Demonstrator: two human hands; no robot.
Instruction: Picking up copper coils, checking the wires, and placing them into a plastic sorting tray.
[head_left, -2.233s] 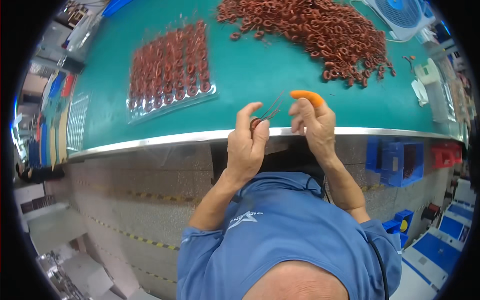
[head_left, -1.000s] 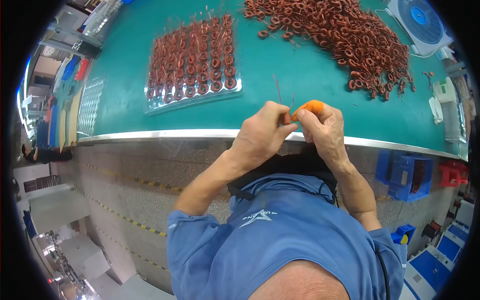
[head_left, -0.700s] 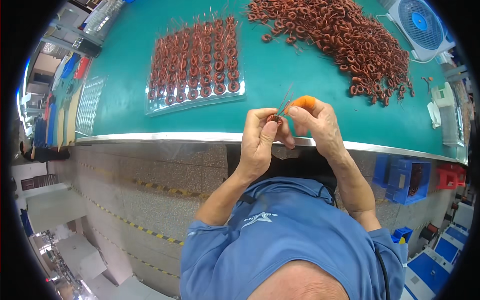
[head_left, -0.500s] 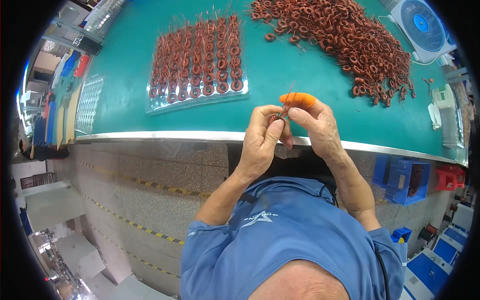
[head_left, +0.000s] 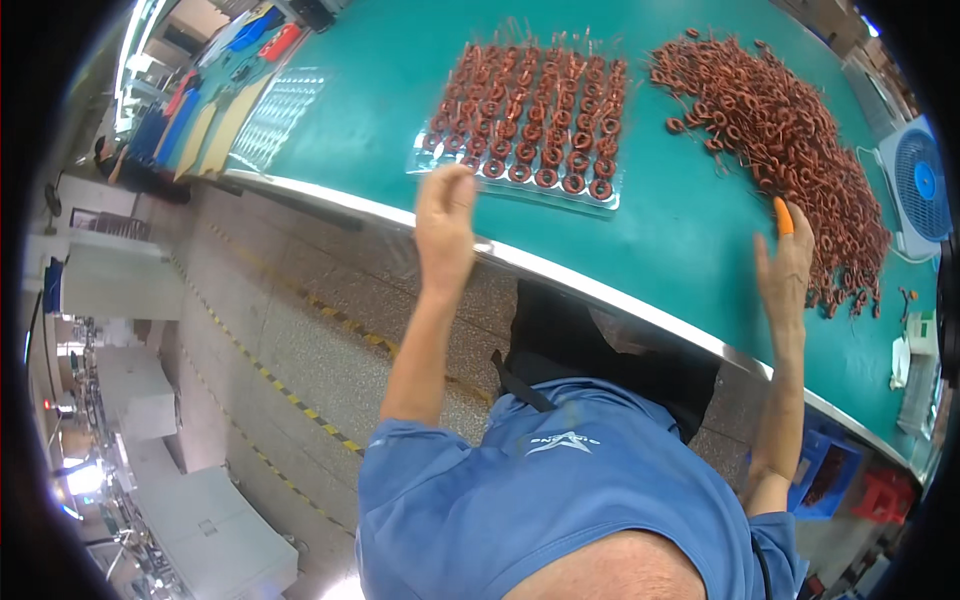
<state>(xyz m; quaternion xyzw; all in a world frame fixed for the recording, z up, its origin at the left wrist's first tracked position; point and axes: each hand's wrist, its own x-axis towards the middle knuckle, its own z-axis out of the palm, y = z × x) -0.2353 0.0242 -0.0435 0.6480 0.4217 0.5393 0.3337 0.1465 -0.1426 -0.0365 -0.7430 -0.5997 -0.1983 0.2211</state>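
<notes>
At the near left corner of a clear plastic tray point(head_left: 590, 198), my left hand point(head_left: 445, 220) has its fingertips pressed together over the first row. Whatever they pinch, if anything, is hidden. Rows of copper-wound ring coils point(head_left: 545, 176) fill the tray, their wire leads sticking up. To the right, my right hand point(head_left: 785, 265) reaches to the near side of a heap of loose ring coils point(head_left: 790, 130). Its fingers are apart and somewhat blurred, with nothing seen in them. One finger wears an orange finger cot point(head_left: 783, 216).
A white and blue fan point(head_left: 915, 180) stands right of the heap. Another clear tray point(head_left: 280, 115) lies on the green table point(head_left: 640, 250) at the left. A metal strip point(head_left: 610, 300) runs along the table's front edge. Blue point(head_left: 825, 475) and red bins point(head_left: 885, 497) stand below at the right.
My hands have parted: the left went to the tray's near left corner, the right to the heap. The coil both held is out of sight. The view has turned.
</notes>
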